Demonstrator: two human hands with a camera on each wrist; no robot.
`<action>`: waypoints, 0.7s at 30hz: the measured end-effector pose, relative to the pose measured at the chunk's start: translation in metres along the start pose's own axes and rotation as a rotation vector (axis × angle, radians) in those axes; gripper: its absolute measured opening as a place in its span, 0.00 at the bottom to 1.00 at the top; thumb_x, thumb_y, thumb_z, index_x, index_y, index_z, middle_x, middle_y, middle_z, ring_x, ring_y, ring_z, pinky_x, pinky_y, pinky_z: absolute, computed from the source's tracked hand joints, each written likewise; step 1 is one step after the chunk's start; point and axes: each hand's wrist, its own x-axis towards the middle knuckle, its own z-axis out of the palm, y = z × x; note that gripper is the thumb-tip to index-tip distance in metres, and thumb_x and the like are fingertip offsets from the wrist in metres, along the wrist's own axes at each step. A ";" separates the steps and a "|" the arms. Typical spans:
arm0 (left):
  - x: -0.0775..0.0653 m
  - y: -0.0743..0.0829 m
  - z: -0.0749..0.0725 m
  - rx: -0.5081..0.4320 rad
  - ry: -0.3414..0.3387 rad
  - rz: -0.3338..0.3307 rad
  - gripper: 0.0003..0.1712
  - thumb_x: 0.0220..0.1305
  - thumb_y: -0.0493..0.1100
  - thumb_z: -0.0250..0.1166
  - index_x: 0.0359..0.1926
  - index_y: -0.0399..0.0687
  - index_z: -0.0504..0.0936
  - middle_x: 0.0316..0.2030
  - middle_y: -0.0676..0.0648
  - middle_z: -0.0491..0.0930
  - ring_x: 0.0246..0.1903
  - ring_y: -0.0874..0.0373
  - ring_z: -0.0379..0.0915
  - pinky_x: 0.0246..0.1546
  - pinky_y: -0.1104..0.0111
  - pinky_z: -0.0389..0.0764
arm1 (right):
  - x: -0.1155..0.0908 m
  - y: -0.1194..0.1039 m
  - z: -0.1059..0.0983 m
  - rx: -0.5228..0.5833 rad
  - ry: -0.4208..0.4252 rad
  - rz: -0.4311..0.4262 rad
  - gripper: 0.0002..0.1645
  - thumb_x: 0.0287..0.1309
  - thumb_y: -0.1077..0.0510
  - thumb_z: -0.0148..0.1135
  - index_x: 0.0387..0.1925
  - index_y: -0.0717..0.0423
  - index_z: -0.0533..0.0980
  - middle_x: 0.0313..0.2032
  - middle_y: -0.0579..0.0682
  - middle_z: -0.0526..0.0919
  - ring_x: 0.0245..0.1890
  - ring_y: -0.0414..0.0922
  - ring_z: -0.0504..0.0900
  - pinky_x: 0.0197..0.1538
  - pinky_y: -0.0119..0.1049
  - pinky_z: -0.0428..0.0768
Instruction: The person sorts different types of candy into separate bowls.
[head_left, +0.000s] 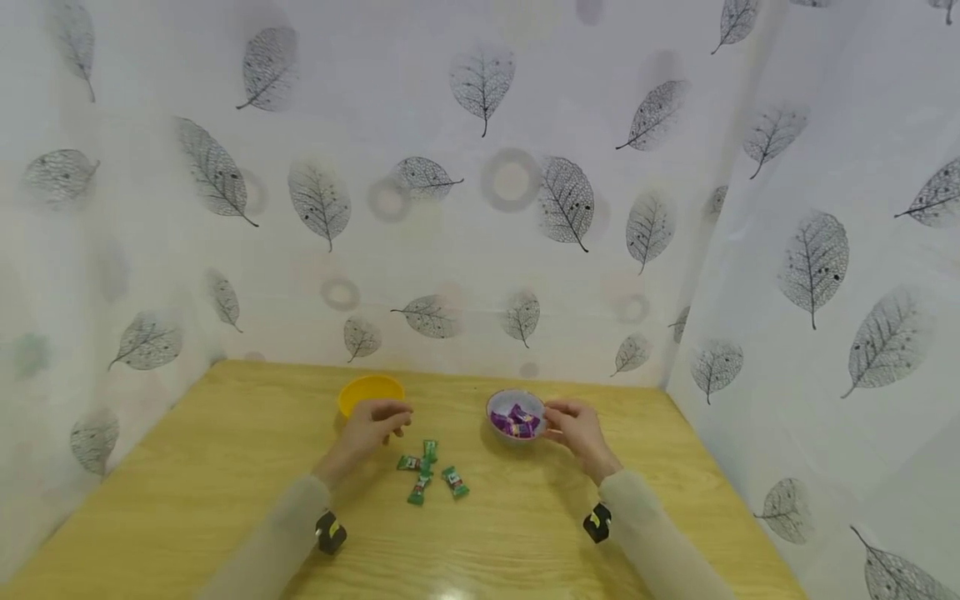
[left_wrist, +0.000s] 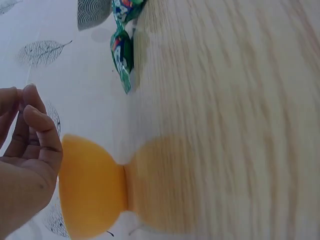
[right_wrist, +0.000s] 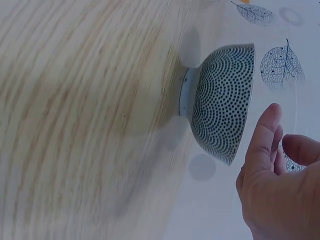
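Note:
My left hand [head_left: 366, 432] is over the near side of a yellow bowl [head_left: 371, 387], its fingers loosely bent. In the left wrist view that hand [left_wrist: 31, 145] shows nothing between thumb and fingertips, and the bowl [left_wrist: 95, 187] stands just beside it. On the right, my right hand [head_left: 576, 429] is at the rim of a bowl [head_left: 495, 427] with purple-wrapped candies [head_left: 517, 422] inside. Seen from the right wrist, the outside of this bowl [right_wrist: 222, 97] has a dark dotted pattern, and the right hand [right_wrist: 280, 185] extends its fingers near the rim, holding nothing.
Several green-wrapped candies [head_left: 454, 482] lie on the wooden table [head_left: 510, 533] between the bowls, a little nearer to me. Behind the table and along its right side hang white sheets [head_left: 465, 250] printed with leaves.

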 end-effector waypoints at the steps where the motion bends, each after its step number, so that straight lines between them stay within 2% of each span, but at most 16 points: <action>1: -0.001 -0.001 -0.003 -0.004 0.011 -0.005 0.14 0.70 0.41 0.59 0.50 0.37 0.82 0.43 0.33 0.82 0.32 0.58 0.75 0.28 0.72 0.77 | -0.001 0.000 0.001 0.003 -0.014 0.004 0.21 0.67 0.65 0.56 0.58 0.74 0.71 0.47 0.63 0.79 0.39 0.46 0.82 0.45 0.36 0.85; 7: -0.002 -0.006 -0.021 0.016 0.076 -0.036 0.16 0.69 0.44 0.61 0.50 0.35 0.82 0.42 0.36 0.83 0.34 0.53 0.75 0.34 0.68 0.80 | -0.005 0.002 0.006 0.014 -0.093 -0.007 0.22 0.67 0.65 0.56 0.58 0.75 0.70 0.45 0.63 0.80 0.37 0.44 0.82 0.45 0.37 0.85; 13: -0.001 -0.010 -0.035 0.034 0.193 -0.068 0.17 0.69 0.46 0.61 0.51 0.37 0.82 0.42 0.42 0.83 0.35 0.58 0.75 0.35 0.67 0.80 | -0.006 0.003 0.013 0.021 -0.169 0.002 0.24 0.65 0.66 0.58 0.58 0.77 0.69 0.42 0.59 0.81 0.35 0.42 0.82 0.46 0.36 0.85; 17: -0.001 -0.010 -0.041 0.021 0.283 -0.127 0.19 0.70 0.46 0.60 0.54 0.37 0.80 0.48 0.41 0.82 0.39 0.60 0.73 0.36 0.69 0.79 | -0.006 0.006 0.018 -0.007 -0.283 0.004 0.25 0.65 0.64 0.60 0.58 0.77 0.70 0.44 0.58 0.82 0.37 0.42 0.83 0.50 0.40 0.84; 21: 0.001 -0.012 -0.047 -0.060 0.350 -0.210 0.21 0.71 0.47 0.58 0.57 0.38 0.78 0.50 0.43 0.79 0.41 0.60 0.70 0.33 0.75 0.77 | -0.008 0.011 0.022 -0.085 -0.439 -0.012 0.26 0.65 0.60 0.61 0.58 0.74 0.71 0.50 0.64 0.80 0.44 0.50 0.84 0.52 0.43 0.83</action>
